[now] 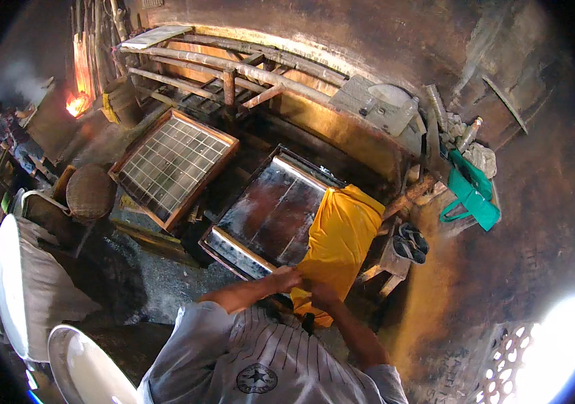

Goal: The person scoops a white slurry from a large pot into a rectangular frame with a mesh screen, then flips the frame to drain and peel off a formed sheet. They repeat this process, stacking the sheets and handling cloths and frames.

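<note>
A yellow cloth (342, 232) drapes over the right end of a dark rectangular tray (270, 212) and hangs down toward my body. My left hand (284, 279) is closed at the cloth's left edge, by the tray's near corner, and appears to pinch the fabric. Close beside it, my right hand (323, 296) is bent over the near part of the cloth, its fingers curled into the folds. Some fingertips are hidden by the hand and fabric. Metal strips (240, 250) run along two opposite sides of the tray.
Left of the tray lies a wooden frame with a grid (183, 155). A bamboo rack (233, 67) stands behind. Sandals (410, 244) rest on a stool at right, near a green bag (472, 192). Round white basins (88, 370) stand lower left. Fire (78, 103) burns far left, near another person (21, 138).
</note>
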Demonstrator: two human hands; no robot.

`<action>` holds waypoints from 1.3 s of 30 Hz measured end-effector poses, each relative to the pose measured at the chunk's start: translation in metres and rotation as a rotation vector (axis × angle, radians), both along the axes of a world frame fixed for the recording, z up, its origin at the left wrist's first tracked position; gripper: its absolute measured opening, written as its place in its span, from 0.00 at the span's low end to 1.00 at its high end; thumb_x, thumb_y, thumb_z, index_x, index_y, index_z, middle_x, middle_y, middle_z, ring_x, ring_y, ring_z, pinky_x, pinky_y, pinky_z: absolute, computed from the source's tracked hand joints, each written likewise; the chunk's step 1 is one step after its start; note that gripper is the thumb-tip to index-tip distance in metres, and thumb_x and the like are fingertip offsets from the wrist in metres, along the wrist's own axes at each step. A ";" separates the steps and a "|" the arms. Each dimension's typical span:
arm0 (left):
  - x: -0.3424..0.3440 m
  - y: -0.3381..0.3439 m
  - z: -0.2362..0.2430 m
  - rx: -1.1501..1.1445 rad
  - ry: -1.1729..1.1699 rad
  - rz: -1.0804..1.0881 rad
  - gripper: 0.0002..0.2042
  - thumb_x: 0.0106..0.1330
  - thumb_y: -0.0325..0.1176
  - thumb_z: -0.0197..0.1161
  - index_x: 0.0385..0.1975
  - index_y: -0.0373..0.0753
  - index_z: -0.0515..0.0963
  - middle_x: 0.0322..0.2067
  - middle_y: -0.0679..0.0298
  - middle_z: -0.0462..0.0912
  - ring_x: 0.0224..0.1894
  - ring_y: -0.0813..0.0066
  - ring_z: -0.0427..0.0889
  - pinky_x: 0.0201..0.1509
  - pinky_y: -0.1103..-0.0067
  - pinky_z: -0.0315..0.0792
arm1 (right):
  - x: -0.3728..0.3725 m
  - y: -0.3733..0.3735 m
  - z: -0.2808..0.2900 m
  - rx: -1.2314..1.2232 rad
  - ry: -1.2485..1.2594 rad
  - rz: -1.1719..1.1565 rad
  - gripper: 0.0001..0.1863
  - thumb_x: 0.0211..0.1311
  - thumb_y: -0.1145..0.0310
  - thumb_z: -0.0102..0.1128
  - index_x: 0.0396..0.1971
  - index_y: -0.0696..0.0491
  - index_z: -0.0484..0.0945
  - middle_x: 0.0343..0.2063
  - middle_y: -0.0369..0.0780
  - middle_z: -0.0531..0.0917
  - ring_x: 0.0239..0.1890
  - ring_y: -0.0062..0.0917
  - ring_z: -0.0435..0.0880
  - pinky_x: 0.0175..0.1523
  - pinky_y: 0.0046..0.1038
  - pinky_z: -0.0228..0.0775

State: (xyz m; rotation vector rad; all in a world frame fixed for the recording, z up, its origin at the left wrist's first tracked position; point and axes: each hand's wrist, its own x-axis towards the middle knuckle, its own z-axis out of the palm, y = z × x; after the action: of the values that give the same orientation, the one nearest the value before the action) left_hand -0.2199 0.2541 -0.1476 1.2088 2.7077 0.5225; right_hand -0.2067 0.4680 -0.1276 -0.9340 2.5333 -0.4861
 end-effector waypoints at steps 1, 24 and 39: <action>-0.004 0.001 -0.005 -0.038 0.033 -0.058 0.11 0.42 0.32 0.67 0.28 0.42 0.79 0.36 0.64 0.79 0.42 0.56 0.79 0.36 0.65 0.77 | -0.001 0.000 -0.001 0.117 -0.092 -0.069 0.24 0.50 0.71 0.58 0.51 0.45 0.72 0.48 0.44 0.77 0.49 0.41 0.77 0.53 0.40 0.68; 0.132 0.123 0.180 0.777 -1.091 -0.303 0.09 0.61 0.33 0.58 0.39 0.38 0.76 0.35 0.63 0.80 0.40 0.71 0.78 0.46 0.74 0.69 | 0.252 0.004 0.013 -0.662 0.429 -1.465 0.36 0.49 0.63 0.69 0.57 0.54 0.61 0.50 0.43 0.71 0.45 0.32 0.76 0.44 0.32 0.72; 0.114 0.240 0.640 1.663 -0.855 -0.836 0.08 0.58 0.18 0.52 0.23 0.36 0.77 0.21 0.65 0.77 0.26 0.80 0.74 0.30 0.81 0.69 | 0.370 0.078 -0.002 -1.029 -0.416 -2.067 0.61 0.42 0.68 0.75 0.67 0.28 0.35 0.68 0.40 0.45 0.63 0.46 0.59 0.42 0.58 0.72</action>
State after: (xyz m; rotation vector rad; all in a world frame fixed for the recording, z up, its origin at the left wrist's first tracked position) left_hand -0.1063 0.4945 0.4922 1.4609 0.5313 2.4102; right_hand 0.1634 0.5462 -0.1296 1.8015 1.6860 -2.1072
